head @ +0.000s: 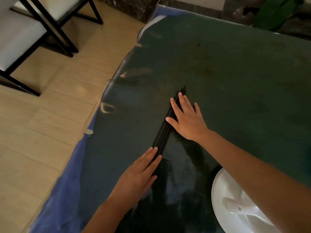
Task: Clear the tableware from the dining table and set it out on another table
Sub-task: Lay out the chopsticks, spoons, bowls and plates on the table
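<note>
Looking from near to far, we first see a white plate (235,207) at about five o'clock, close to us on the table (235,73). Our right arm crosses over it. We think something pale lies on the plate, but it is too blurry to name. It looks hard and breakable, so we think it wants two hands on its rim.

Next comes our left hand (139,175), at about six o'clock. Its fingers are straight and flat, and they rest on the near end of the black chopsticks (164,132).

The chopsticks lie in a tight bunch in the middle of the table, pointing from six o'clock up toward one o'clock. We think they are light, stiff and thin. They may be slippery and may roll apart on the shiny clear cover. We think it is best to squeeze the whole bunch around its middle.

Our right hand (186,118) is farther out, by the far half of the bunch. Its fingers are spread and straight, pressing on the sticks. Neither hand is wrapped around anything.

Far away at eleven o'clock stand the chairs (33,27).
</note>
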